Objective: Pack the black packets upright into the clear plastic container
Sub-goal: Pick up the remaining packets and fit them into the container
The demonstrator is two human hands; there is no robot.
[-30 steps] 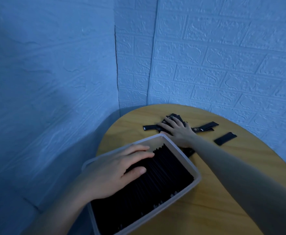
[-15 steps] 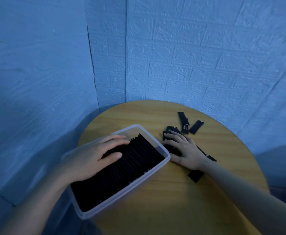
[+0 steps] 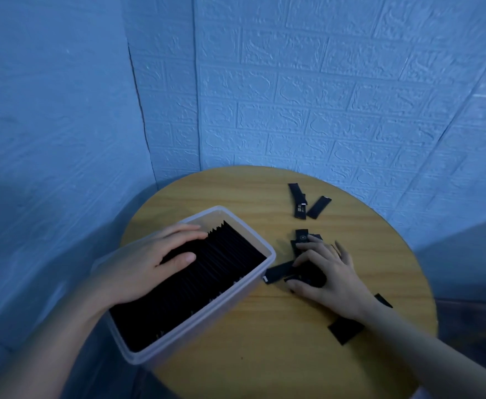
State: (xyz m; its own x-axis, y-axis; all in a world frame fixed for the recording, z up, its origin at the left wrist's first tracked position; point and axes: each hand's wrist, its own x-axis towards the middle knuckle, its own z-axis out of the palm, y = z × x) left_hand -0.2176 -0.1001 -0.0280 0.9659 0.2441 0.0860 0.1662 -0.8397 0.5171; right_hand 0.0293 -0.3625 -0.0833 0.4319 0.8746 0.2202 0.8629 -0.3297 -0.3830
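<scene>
Two embossed blue walls (image 3: 322,96) meet in a corner behind a round wooden tabletop (image 3: 279,341). On its left side sits the clear plastic container (image 3: 184,335), packed with upright black packets (image 3: 201,280). The left hand (image 3: 144,266) lies flat on those packets, fingers straight and close together. The right hand (image 3: 331,277) rests on a loose pile of packets (image 3: 302,269) just beside the container, fingers spread and lightly curled over them. Three more packets (image 3: 305,204) lie near the far edge, one packet (image 3: 345,329) beside the right forearm.
</scene>
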